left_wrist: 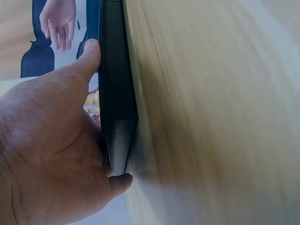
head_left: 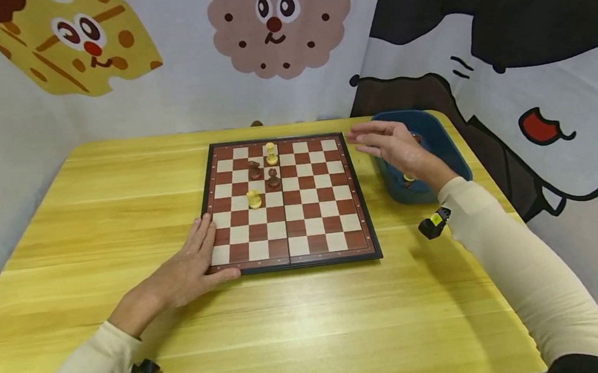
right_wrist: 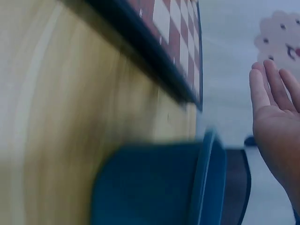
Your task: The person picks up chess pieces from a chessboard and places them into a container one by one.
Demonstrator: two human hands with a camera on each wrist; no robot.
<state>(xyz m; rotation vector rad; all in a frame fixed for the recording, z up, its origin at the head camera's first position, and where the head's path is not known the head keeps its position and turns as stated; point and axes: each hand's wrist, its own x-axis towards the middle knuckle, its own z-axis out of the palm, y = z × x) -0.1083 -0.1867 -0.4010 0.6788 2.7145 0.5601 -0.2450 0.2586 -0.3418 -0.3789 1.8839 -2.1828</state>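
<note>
Left hand (head_left: 192, 272): laid against the board's near left corner, fingers stretched along the side edge and thumb spread onto the near edge; the corner is touched rather than clamped

Chessboard (head_left: 330, 226): set flat on the table (head_left: 303, 332), just right of the left hand's fingers; it is probably braced by that hand so that shifting is prevented

Right hand (head_left: 390, 143): held raised beside the board's far right corner, fingers almost straight and nothing gripped; the bin's left rim seems to be overhung by it

Nearest piece: the pale knight-like piece (head_left: 254, 199), stood upright beyond and right of the left fingertips

Farther pieces: a dark knight-like piece (head_left: 254, 169), another dark piece (head_left: 273, 178) and a tall pale piece (head_left: 271, 153), grouped on the board's left half, well left of the right hand

Bin (head_left: 444, 141): placed under and beside the right hand, presumably so that its contents are kept within easy reach; a few pieces are glimpsed inside

In the way: the bin's interior is partly hidden by the right hand and wrist, so its pieces cannot be counted

Behind: a cartoon-printed cloth (head_left: 186, 101) is hung beyond both hands
</note>
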